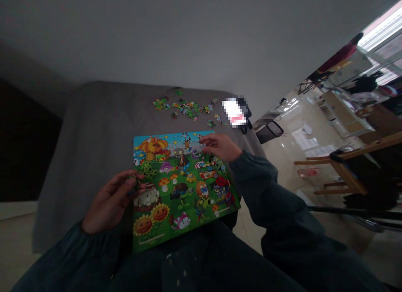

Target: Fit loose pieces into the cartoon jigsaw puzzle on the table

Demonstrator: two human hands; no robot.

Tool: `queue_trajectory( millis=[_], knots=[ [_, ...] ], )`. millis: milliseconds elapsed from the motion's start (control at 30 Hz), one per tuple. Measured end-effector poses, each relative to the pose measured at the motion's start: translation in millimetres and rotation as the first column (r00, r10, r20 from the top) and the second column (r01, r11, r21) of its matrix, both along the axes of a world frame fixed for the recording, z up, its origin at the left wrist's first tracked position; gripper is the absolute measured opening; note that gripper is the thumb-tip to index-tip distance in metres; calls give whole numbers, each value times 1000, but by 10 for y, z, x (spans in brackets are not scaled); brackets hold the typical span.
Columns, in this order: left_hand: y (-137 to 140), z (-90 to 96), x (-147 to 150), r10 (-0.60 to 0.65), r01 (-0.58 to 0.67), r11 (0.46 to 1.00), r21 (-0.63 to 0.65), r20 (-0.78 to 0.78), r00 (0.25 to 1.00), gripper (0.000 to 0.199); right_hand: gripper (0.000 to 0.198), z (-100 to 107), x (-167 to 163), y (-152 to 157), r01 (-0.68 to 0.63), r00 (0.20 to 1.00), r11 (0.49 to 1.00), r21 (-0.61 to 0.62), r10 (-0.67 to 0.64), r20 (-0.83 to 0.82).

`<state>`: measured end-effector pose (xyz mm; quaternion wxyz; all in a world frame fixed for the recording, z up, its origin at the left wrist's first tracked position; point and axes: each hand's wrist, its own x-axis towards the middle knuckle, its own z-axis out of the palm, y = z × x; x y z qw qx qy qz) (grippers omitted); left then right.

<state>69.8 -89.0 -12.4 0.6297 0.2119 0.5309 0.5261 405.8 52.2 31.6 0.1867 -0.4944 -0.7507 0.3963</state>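
A jigsaw puzzle board (188, 208) with a bright cartoon picture of plants and zombies lies before me, its near edge over my lap. Beside its left edge, my left hand (109, 200) is closed on a small dark puzzle piece (135, 180), partly hidden by the fingers. At the upper right of the picture is my right hand (221, 146), thumb and forefinger pinched around what looks like a small puzzle piece (200, 137) against the board. Loose puzzle pieces (191, 110) lie in a scattered heap beyond the board's far edge.
A grey cloth (103, 120) covers the surface under the board, reaching to a pale wall (188, 41). At its far right corner lies a phone-like thing with a bright, blurred screen (234, 113). Wooden furniture (342, 175) stands on the tiled floor to the right.
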Motion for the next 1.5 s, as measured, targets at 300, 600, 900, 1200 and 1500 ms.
queue_trajectory(
  millis=[300,600,900,1200,1500],
  knots=[
    [-15,-7,19,4,-5,1000,14,85,996,42,22,-199,-388,479,-85,992,996,-1,85,98],
    [-17,25,34,-2,2,1000,-5,72,997,38,33,-333,-451,529,-50,990,999,17,47,130],
    [-35,7,26,-21,21,1000,2,56,998,39,26,-317,-483,499,-90,977,991,97,69,202],
    [-25,18,34,-15,17,1000,-22,64,998,48,28,-299,-539,461,-122,968,984,133,88,233],
    [-19,21,41,-27,27,1000,0,60,998,44,31,-321,-614,443,-126,966,983,132,91,242]
  ],
)
